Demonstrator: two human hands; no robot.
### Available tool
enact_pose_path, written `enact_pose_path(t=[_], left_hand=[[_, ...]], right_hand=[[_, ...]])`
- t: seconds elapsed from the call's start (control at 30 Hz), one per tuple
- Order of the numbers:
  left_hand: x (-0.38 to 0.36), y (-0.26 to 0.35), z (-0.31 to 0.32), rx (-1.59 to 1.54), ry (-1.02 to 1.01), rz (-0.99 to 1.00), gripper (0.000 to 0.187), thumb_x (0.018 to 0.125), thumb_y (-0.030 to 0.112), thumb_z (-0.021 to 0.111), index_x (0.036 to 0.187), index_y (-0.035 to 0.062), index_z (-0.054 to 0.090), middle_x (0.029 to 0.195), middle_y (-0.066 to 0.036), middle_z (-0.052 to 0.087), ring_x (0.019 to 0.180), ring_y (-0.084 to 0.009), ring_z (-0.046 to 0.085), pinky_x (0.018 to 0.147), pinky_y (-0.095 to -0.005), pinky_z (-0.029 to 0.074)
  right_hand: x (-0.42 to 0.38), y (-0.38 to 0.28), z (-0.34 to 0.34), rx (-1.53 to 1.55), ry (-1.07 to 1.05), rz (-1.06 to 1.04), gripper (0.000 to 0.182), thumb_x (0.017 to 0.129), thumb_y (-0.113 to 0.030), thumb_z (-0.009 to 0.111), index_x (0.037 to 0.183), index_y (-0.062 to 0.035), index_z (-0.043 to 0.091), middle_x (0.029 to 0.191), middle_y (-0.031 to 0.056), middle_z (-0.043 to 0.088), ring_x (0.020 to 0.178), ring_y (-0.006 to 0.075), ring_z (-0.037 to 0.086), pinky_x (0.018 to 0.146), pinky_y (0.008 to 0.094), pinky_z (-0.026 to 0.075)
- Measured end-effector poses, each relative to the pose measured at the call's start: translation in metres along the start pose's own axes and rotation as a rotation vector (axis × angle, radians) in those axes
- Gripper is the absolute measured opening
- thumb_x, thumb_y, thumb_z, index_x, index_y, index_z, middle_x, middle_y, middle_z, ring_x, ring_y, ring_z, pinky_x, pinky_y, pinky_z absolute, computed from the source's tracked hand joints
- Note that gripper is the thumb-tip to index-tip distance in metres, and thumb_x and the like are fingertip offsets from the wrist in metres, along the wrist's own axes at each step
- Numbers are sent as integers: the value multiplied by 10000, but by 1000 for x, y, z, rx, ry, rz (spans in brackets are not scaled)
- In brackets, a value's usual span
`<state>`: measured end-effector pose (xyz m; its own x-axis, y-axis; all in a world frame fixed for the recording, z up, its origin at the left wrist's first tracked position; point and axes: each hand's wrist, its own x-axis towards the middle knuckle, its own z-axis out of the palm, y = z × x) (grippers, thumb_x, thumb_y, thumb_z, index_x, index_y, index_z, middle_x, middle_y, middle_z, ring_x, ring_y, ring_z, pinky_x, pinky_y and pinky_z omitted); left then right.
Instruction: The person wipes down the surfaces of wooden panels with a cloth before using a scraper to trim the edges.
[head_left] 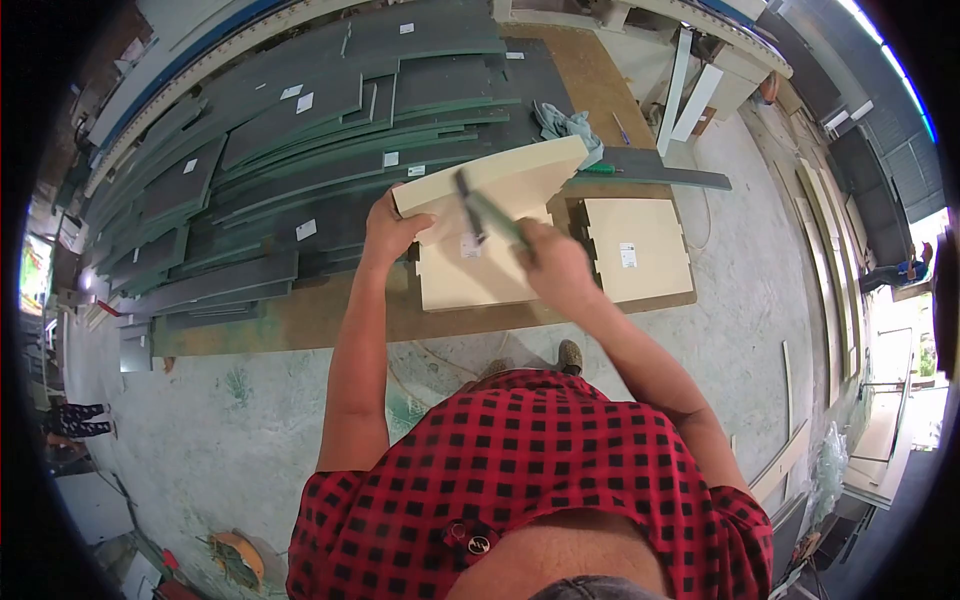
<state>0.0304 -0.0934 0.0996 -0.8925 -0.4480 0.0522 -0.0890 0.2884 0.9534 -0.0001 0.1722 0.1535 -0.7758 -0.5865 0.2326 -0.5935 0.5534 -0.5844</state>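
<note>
My left hand [392, 228] is closed on the left end of a cream board [500, 178], thumb on its near face. That board is raised at a tilt over a cream panel [460, 285] with notched edges lying on the table. In my right hand [560, 265] is a hammer [495, 213], its dark head and green handle smeared by motion. The hammer head overlaps the tilted board in this view. To the right of my right hand lies a second cream panel [640, 225] bearing a white label.
Dark grey-green boards [300, 140] with white labels are piled across the left of the brown table [380, 318]. Behind the cream board are a grey cloth [562, 122], a green-handled tool [602, 169] and a pen [621, 127]. Long boards [825, 280] lie on the right floor.
</note>
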Motion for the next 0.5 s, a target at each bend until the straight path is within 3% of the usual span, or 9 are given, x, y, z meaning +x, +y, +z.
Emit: enact_pose_path(t=[0.2, 0.27, 0.33, 0.4, 0.47, 0.5], left_hand=[[-4, 7, 1, 151, 46, 79, 386, 636, 107, 744, 994, 40, 617, 900, -91, 686, 843, -153, 650, 757, -290, 484], [-3, -3, 2, -51, -4, 31, 366, 636, 115, 744, 975, 47, 623, 895, -89, 686, 836, -166, 653, 758, -288, 483], [-3, -1, 0, -15, -6, 27, 359, 638, 114, 743, 969, 44, 625, 896, -88, 686, 837, -171, 653, 762, -288, 483], [-2, 3, -2, 22, -8, 23, 351, 640, 112, 742, 964, 40, 627, 897, -88, 687, 838, -176, 654, 765, -288, 483], [-1, 7, -2, 56, -34, -8, 384, 678, 24, 733, 1040, 2, 607, 963, -73, 667, 879, -138, 627, 788, -277, 489], [-1, 6, -2, 56, -39, -6, 384, 678, 24, 733, 1040, 2, 607, 963, -73, 667, 879, -138, 627, 788, -277, 489]], right_hand=[[11, -27, 19, 71, -104, -75, 187, 816, -115, 564, 983, -62, 497, 839, 195, 594, 736, 398, 604, 660, 480, 484], [15, -17, 15, 60, -103, -60, 191, 816, -114, 563, 988, -62, 498, 852, 202, 595, 741, 401, 604, 662, 482, 483], [13, 8, 6, -3, -46, -4, 197, 816, -128, 567, 985, -53, 500, 873, 225, 603, 755, 410, 604, 671, 494, 478], [8, 35, -8, 7, 34, 151, 206, 843, -151, 581, 994, -33, 505, 789, 226, 584, 756, 434, 582, 628, 468, 459], [7, 61, -24, 54, 62, 331, 214, 848, -172, 595, 991, -32, 516, 711, 213, 586, 679, 390, 603, 592, 442, 454], [6, 88, -23, -85, 202, 208, 216, 852, -171, 599, 1011, -42, 529, 665, 183, 593, 593, 310, 612, 558, 407, 452]])
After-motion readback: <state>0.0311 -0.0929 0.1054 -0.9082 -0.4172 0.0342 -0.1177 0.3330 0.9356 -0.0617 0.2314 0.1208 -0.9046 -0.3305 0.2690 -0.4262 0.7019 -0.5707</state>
